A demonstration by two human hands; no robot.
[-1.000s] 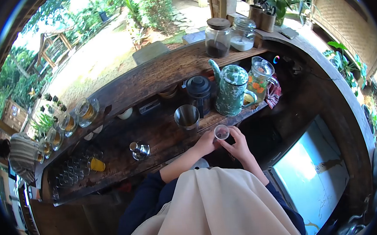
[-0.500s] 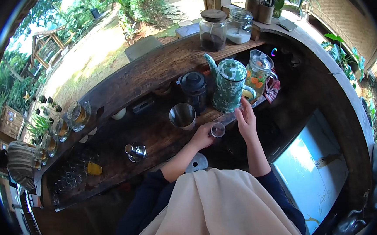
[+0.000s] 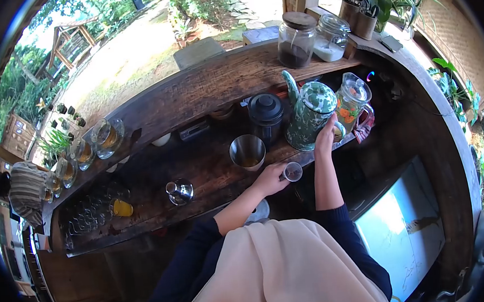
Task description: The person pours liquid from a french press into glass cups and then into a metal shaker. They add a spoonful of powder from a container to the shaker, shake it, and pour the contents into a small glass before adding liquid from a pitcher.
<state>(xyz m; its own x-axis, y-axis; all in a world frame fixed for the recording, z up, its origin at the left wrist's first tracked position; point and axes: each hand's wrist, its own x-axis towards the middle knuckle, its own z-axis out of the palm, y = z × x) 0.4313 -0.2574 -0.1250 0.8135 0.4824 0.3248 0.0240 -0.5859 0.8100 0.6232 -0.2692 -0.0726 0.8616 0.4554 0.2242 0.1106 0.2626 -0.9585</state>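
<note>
My left hand [image 3: 271,179] is closed around a small clear cup [image 3: 293,172], held at the counter's front edge with its mouth toward me. My right hand [image 3: 325,138] is at the handle of a tall green-and-white speckled enamel pot [image 3: 307,118], fingers closed about it; part of the grip is hidden. The pot stands upright, its spout pointing away. Left of the pot are a black-lidded French press [image 3: 266,114] and a metal tumbler [image 3: 247,151] with a little liquid inside. A glass pitcher [image 3: 353,101] with orange flowers stands just right of the pot.
Two jars, one dark-filled [image 3: 296,49] and one white-filled [image 3: 330,44], stand on the raised ledge. Farther left are a shiny metal vessel [image 3: 180,192], a glass of yellow liquid [image 3: 122,208] and several drink glasses. A red-and-white cloth [image 3: 365,127] lies by the pitcher.
My right hand has moved up from below the enamel pot and closed at its handle. My left hand still holds the cup. The whole view has shifted slightly.
</note>
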